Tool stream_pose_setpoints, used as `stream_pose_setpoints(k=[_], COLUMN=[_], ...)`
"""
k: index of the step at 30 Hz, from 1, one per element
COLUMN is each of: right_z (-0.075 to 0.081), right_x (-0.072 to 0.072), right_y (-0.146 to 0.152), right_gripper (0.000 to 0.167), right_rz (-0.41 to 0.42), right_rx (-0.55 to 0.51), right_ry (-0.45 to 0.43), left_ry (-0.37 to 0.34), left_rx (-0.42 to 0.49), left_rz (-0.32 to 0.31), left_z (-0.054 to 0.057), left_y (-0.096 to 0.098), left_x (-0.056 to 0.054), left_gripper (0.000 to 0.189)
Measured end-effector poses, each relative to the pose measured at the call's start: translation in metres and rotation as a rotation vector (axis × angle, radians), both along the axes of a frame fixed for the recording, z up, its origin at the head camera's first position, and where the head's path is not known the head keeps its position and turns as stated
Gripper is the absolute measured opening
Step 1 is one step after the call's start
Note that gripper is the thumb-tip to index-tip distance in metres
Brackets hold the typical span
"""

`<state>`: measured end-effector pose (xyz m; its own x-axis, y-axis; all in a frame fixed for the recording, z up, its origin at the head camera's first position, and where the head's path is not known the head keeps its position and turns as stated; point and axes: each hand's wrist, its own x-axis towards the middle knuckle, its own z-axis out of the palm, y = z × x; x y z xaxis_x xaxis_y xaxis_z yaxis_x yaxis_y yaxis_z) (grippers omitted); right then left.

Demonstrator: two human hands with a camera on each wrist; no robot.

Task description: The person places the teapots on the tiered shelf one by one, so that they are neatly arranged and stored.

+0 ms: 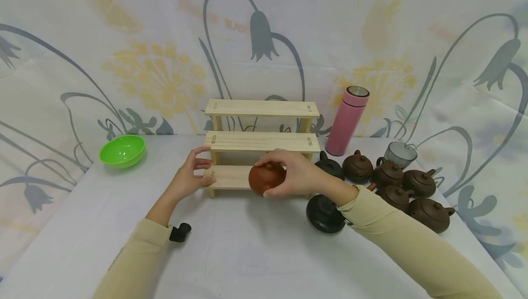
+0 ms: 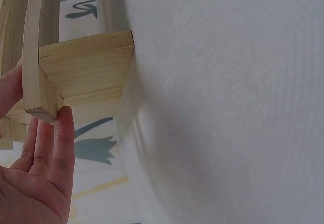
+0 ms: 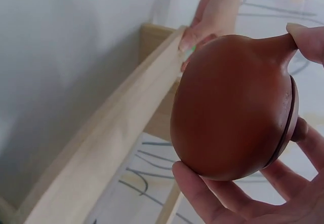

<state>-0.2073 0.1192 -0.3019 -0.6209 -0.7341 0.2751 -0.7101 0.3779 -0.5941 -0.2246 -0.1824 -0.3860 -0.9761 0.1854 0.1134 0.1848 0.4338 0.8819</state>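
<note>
My right hand point(image 1: 294, 174) holds a reddish-brown clay teapot point(image 1: 266, 179) just in front of the lowest step of a three-step wooden display stand point(image 1: 228, 178). In the right wrist view the teapot point(image 3: 228, 112) is tilted, its lid on. The thumb touches the spout tip, and the other fingers support the body and lid side. At the stand's left end, my left hand point(image 1: 190, 175) grips the lowest board. The left wrist view shows the thumb on one face of this board point(image 2: 33, 72) and fingertips against its other side. Whether the teapot touches the stand cannot be told.
Several dark brown teapots point(image 1: 387, 174) cluster at the right, with a black teapot point(image 1: 330, 166) and a black round pot point(image 1: 324, 216) nearer the stand. Behind them are a pink thermos point(image 1: 347, 122) and a glass cup point(image 1: 400, 153). A green bowl point(image 1: 123, 152) sits far left.
</note>
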Motion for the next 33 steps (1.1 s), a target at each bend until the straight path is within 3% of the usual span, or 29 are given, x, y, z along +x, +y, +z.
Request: stream_pose_setpoints(k=[18, 27, 33], right_z=[0.034, 0.050, 0.060], right_x=[-0.037, -0.068, -0.087], right_y=[-0.030, -0.046, -0.059], right_gripper=[0.049, 0.049, 0.049], right_rz=[-0.072, -0.070, -0.130], right_rx=[-0.008, -0.032, -0.024], right_ry=[-0.038, 0.025, -0.025], left_ry=[-0.002, -0.015, -0.016], left_rx=[0.010, 0.015, 0.011], left_rz=[0.003, 0.008, 0.016], left_z=[0.001, 0.000, -0.001], left_y=[0.001, 0.001, 0.002], left_x=[0.000, 0.000, 0.001], left_gripper=[0.082, 0.082, 0.082])
